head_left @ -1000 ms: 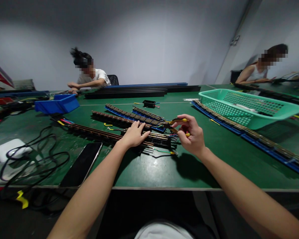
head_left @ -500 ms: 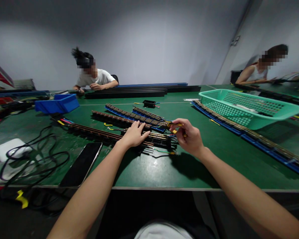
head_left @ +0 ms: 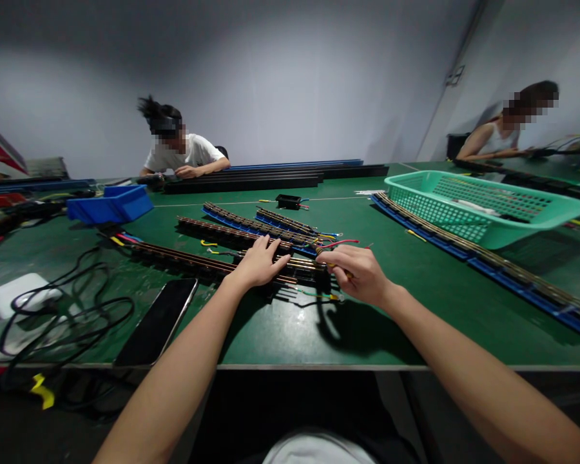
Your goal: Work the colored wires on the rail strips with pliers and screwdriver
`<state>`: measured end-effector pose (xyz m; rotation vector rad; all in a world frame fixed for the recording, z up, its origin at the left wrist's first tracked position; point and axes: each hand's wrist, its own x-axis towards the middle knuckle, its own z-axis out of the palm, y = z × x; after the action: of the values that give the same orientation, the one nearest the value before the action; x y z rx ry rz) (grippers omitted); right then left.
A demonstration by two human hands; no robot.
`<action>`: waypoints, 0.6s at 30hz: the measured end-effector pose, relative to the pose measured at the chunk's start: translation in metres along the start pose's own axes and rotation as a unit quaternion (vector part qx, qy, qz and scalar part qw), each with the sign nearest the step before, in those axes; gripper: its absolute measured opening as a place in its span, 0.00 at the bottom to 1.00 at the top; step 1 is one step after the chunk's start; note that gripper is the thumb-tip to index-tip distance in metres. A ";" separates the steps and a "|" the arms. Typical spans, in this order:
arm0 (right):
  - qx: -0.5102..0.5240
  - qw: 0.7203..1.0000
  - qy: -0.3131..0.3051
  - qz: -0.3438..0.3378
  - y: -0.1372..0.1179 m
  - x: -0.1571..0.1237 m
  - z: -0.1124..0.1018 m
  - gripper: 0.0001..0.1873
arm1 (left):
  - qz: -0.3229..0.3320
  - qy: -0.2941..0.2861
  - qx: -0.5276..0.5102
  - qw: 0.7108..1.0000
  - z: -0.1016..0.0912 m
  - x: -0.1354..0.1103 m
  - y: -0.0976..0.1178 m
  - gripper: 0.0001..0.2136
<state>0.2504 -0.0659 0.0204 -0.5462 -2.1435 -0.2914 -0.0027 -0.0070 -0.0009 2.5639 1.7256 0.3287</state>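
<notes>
My left hand [head_left: 260, 262] lies flat with fingers spread on a long dark strip with copper-coloured rails [head_left: 207, 263] on the green table [head_left: 280, 328]. My right hand [head_left: 355, 274] is closed on yellow-handled pliers [head_left: 338, 269], mostly hidden by the fingers, at the strip's right end. Red, yellow and green wires [head_left: 336, 243] fan out from that end. More strips on blue backing [head_left: 251, 225] lie just behind.
A black phone [head_left: 158, 319] and tangled black cables [head_left: 62, 309] lie at the left. A blue bin [head_left: 110, 203] stands at the back left, a green basket [head_left: 483, 209] on long strips at the right. Two other people sit at the far tables.
My right hand has lowered and moved left, closing the pliers down at the strip's end. My left hand has stayed on the strip.
</notes>
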 end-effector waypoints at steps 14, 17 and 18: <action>0.020 0.999 0.015 0.034 0.002 -0.001 -0.003 0.17 | -0.009 -0.016 0.001 1.000 0.000 0.001 0.000 0.35; 0.043 0.995 0.034 0.080 0.001 -0.002 -0.003 0.15 | -0.009 -0.019 0.002 1.000 -0.001 0.001 0.001 0.35; 0.055 0.992 0.046 0.108 0.001 -0.002 -0.003 0.14 | -0.009 -0.021 0.003 1.000 -0.001 0.001 0.001 0.35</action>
<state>0.2544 -0.0672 0.0204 -0.6805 -1.9788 -0.0759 -0.0022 -0.0068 0.0005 2.5392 1.7361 0.2693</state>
